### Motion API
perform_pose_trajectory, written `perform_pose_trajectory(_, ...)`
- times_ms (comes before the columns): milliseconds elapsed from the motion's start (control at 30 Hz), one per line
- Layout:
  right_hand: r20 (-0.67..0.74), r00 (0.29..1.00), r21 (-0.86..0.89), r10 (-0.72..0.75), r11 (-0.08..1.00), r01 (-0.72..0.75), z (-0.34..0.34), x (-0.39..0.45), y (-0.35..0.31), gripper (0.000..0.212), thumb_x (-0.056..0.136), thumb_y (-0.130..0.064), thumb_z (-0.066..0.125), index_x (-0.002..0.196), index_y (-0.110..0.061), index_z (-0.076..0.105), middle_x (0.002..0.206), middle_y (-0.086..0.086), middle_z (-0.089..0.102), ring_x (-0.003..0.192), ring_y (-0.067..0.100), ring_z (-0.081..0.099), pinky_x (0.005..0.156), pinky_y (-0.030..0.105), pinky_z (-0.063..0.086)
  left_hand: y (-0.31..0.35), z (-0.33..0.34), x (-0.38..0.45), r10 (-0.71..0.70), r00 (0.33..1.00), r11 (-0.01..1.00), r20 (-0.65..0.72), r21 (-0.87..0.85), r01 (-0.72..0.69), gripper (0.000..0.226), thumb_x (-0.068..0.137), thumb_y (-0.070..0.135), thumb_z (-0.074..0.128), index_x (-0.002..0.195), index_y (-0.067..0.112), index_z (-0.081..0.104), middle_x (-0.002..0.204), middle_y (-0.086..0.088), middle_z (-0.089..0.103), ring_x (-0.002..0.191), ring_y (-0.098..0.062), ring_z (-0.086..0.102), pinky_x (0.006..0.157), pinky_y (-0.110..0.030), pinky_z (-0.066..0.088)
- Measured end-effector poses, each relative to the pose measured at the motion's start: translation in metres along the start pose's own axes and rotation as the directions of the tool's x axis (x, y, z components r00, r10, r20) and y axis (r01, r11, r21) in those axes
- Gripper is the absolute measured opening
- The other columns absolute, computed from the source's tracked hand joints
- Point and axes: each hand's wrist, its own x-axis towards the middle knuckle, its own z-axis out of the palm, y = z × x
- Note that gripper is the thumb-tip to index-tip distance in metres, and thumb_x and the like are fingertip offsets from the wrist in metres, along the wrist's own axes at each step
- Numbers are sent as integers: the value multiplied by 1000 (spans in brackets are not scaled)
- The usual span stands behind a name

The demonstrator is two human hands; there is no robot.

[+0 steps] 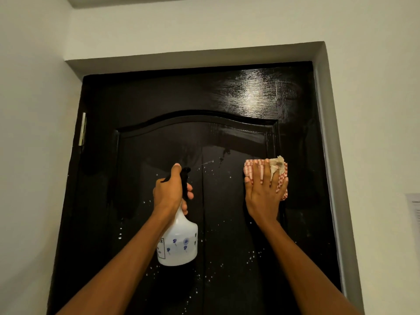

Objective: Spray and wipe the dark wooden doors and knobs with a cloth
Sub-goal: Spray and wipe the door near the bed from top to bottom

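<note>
A glossy dark wooden door (159, 101) with an arched raised panel fills the view. My left hand (169, 192) grips the black trigger head of a white spray bottle (179, 242), whose nozzle points at the panel; a thin jet and white droplets show on the wood. My right hand (264, 192) presses a red-and-white checked cloth (252, 165) flat against the panel's right side, fingers straight. No knob is in view.
White walls frame the door on both sides and above. A metal hinge (83, 129) sits on the door's left edge. A sheet of paper (414, 212) hangs on the right wall.
</note>
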Motion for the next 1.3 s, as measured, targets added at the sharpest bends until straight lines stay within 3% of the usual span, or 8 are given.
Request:
perform_pose_trajectory(500,7,992,-20,125,992,-125,10,11,-42,62,106,-43,39,162,-23,20,169,10,11,154,39,6,119,69,5,-2,-24,-9,-34,999,999,-17,30,34,69,104,60,43,80,0,69,61,-11,67,35,-18,47,38,-26,41)
perform_pose_trajectory(667,136,981,-4,-140,990,142,19,34,-100,60,107,-44,32,162,-24,17,170,10,5,155,37,-4,118,66,-9,-3,-32,-5,15,998,999,-55,46,-12,69,104,62,43,90,1,73,81,-13,78,37,-20,51,42,-29,45)
perform_pose_trajectory(800,369,700,67,-612,769,636,29,-1,-117,61,107,-49,29,162,-30,12,170,5,2,152,28,-16,119,60,-17,-6,-42,-5,28,996,998,-83,62,-23,69,102,63,45,87,3,74,76,-13,78,39,-24,52,45,-30,45)
perform_pose_trajectory(933,393,423,57,-817,480,875,28,-26,-70,61,103,-60,32,159,-38,22,167,-4,21,155,26,13,121,54,-4,-9,-49,-9,8,997,996,-71,86,-2,70,103,63,44,88,2,74,74,-12,78,39,-24,53,45,-31,46)
perform_pose_trajectory(1000,392,460,21,-797,508,861,16,-9,-46,62,102,-65,28,158,-39,26,165,-5,27,153,28,24,122,57,9,-8,-46,-12,11,998,997,-58,74,-7,70,103,62,45,87,0,74,75,-12,78,38,-24,52,45,-31,46)
perform_pose_trajectory(1067,358,611,-44,-706,641,766,2,19,-27,65,102,-69,18,157,-37,32,164,-3,30,151,32,30,122,61,16,-4,-41,-15,19,999,999,-42,47,-17,70,103,61,46,87,-1,73,77,-14,78,38,-24,51,44,-31,45)
perform_pose_trajectory(1167,273,855,-119,-440,867,484,-16,69,-21,69,100,-69,11,160,-36,24,169,-4,15,154,32,19,123,57,0,5,-32,-18,45,998,999,-35,28,-44,69,103,61,47,86,-1,73,78,-16,77,37,-24,51,41,-29,44)
perform_pose_trajectory(1300,132,991,-91,-40,995,52,-9,105,-60,66,105,-58,26,163,-31,11,171,3,2,156,34,0,119,60,-11,15,-31,-15,62,998,998,-10,-10,-62,70,103,61,46,88,-2,73,80,-18,77,38,-23,51,40,-28,44)
